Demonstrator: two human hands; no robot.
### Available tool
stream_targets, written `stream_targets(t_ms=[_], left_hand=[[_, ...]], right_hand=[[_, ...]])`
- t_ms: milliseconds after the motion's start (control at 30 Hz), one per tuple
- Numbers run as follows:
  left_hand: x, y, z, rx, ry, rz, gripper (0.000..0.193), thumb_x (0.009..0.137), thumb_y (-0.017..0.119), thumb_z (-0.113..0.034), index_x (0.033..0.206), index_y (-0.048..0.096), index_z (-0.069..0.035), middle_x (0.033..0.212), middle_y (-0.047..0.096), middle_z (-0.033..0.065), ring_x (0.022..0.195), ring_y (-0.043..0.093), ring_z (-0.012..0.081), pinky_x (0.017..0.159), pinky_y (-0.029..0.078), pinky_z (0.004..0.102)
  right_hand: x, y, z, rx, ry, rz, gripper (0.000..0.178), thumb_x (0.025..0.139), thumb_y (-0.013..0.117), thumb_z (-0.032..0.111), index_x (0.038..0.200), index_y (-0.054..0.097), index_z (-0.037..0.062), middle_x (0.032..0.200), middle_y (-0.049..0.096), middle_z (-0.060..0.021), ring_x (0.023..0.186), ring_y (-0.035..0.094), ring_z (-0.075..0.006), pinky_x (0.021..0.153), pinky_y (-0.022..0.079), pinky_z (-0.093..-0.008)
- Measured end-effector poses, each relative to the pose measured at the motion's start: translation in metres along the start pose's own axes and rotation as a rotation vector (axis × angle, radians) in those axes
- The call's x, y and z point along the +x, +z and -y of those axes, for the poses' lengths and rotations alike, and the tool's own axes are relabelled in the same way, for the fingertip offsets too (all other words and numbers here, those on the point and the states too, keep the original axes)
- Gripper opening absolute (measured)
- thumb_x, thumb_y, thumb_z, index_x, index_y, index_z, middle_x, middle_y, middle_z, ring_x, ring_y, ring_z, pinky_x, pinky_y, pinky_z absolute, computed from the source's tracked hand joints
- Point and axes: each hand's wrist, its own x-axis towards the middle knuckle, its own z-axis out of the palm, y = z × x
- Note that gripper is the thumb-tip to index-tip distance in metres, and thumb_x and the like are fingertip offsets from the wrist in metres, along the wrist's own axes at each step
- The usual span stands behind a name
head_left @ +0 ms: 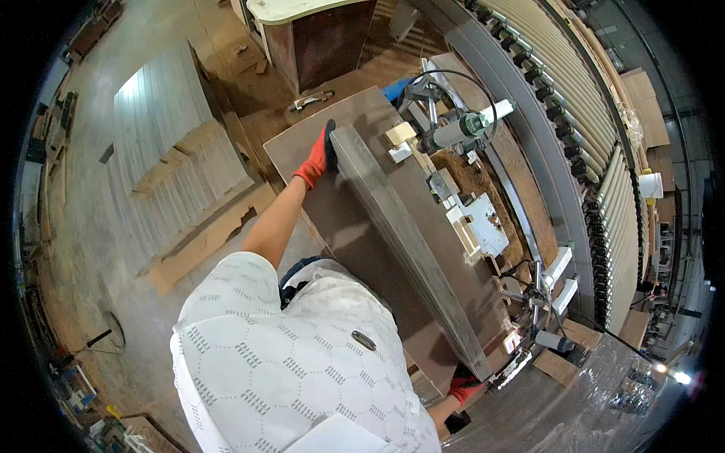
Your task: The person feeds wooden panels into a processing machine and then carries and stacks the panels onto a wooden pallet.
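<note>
A long stack of grey wood planks (404,234) lies on a brown work table (325,143). My left hand (319,157), in a red glove, grips the far end of the stack. My right hand (463,385), also in a red glove, holds the near end at the table's edge. My arms are spread wide along the planks, and my white patterned shirt fills the lower middle of the view.
A drilling machine with a grey motor (461,130) and white jig plate (483,223) stands just right of the planks. Beyond it runs a roller conveyor (581,136). Flooring boards (162,151) lie stacked on the dusty floor at left. A dark cabinet (325,38) stands behind the table.
</note>
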Motion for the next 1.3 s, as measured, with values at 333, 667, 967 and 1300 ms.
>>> stream_targets(t_ms=[333,667,967,1300], left_hand=[[-0.067,0.105,-0.053,-0.073,0.064,-0.168,0.059,0.106,0.061,-0.06,0.113,0.074,-0.003,0.101,0.077,0.0094,0.093,0.071,0.0245,0.093,0.057,0.0419],[-0.055,0.103,-0.043,-0.163,0.065,-0.093,0.055,0.105,0.058,-0.064,0.094,0.07,-0.012,0.087,0.072,0.0042,0.084,0.068,0.0217,0.083,0.057,0.0413],[-0.086,0.149,-0.152,0.482,0.121,0.441,0.089,0.112,0.028,-0.071,0.149,0.06,0.004,0.148,0.066,0.0195,0.14,0.06,0.0295,0.123,0.041,0.0448],[-0.105,0.182,-0.155,0.601,0.235,0.647,0.09,0.114,0.02,-0.068,0.153,0.056,0.004,0.153,0.063,0.0192,0.15,0.051,0.0306,0.132,0.028,0.0454]], right_hand=[[-0.012,0.1,0.03,1.143,0.336,-0.517,0.062,0.108,0.058,0.048,0.155,0.054,0.0097,0.156,0.059,-0.0161,0.142,0.056,-0.0363,0.118,0.044,-0.0564],[0.002,0.103,0.037,1.442,0.423,-0.535,0.08,0.102,0.048,0.072,0.16,0.053,0.0176,0.163,0.054,-0.0102,0.147,0.051,-0.042,0.12,0.041,-0.0644],[-0.014,0.013,0.066,1.152,-0.055,0.071,0.089,0.105,0.031,0.074,0.153,0.055,0.0028,0.159,0.054,-0.0171,0.15,0.048,-0.0374,0.128,0.033,-0.0545],[0.006,0.026,0.064,0.779,-0.461,-0.259,0.069,0.109,0.055,0.06,0.137,0.064,-0.0028,0.124,0.072,-0.0174,0.112,0.072,-0.0348,0.1,0.058,-0.0484]])
